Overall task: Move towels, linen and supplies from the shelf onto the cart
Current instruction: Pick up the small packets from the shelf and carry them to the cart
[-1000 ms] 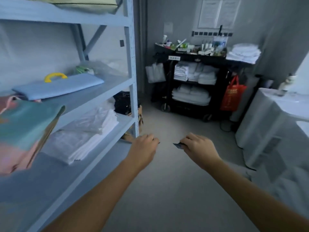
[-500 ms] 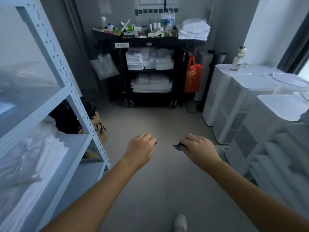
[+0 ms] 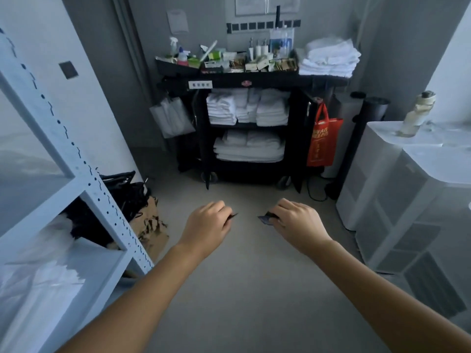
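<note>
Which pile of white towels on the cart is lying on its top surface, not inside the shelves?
The towel pile at the right end of the cart top, beside the small supplies. The other piles sit lower, inside the two open shelves.

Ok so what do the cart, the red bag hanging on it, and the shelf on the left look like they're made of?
Cart: likely moulded plastic, matt black, with thick rounded edges. Red bag: soft, probably non-woven fabric; it sags and creases from its handles. Shelf: seemingly painted metal, pale, its upright punched with a row of holes.
</note>
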The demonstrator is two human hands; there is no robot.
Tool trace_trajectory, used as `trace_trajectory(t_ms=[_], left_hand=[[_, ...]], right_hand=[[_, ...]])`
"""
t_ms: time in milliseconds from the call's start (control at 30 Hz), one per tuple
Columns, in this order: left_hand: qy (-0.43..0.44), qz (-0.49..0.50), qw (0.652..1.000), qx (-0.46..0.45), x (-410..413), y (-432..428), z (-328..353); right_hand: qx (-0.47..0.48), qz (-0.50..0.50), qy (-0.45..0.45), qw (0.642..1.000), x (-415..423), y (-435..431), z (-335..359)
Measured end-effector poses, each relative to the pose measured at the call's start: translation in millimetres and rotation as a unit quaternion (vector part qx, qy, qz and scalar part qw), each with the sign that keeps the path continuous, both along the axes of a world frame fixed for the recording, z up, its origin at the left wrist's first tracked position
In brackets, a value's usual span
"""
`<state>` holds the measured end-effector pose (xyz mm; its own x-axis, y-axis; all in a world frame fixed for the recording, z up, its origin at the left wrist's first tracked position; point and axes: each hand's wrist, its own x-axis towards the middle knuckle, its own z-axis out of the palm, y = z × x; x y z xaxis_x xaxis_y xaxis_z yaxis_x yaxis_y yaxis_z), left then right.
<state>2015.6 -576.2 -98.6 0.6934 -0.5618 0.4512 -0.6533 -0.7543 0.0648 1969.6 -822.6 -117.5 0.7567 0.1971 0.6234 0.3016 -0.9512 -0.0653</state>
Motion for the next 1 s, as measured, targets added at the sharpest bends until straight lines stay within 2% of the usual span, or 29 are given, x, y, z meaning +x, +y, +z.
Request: trace_trajectory(t_ms=[200, 400, 667, 1000], left_hand=[[-0.016, 0.017, 1.000, -0.016, 135, 16, -24], [0.002, -0.010, 0.999, -0.053, 298, 9, -47], [-0.017, -0.012, 1.000, -0.016, 466, -40, 2], [-0.027, 0.007, 0.997, -0.074, 697, -126, 39]], right_hand=[[-0.012, 0.027, 0.022, 0.999, 146, 13, -22], [-0.020, -0.010, 0.043, 0.999, 286, 15, -27], [-0.028, -0.063, 0.037, 0.997, 436, -33, 11], [0.008, -0.076, 0.028, 0.997, 671, -125, 46]])
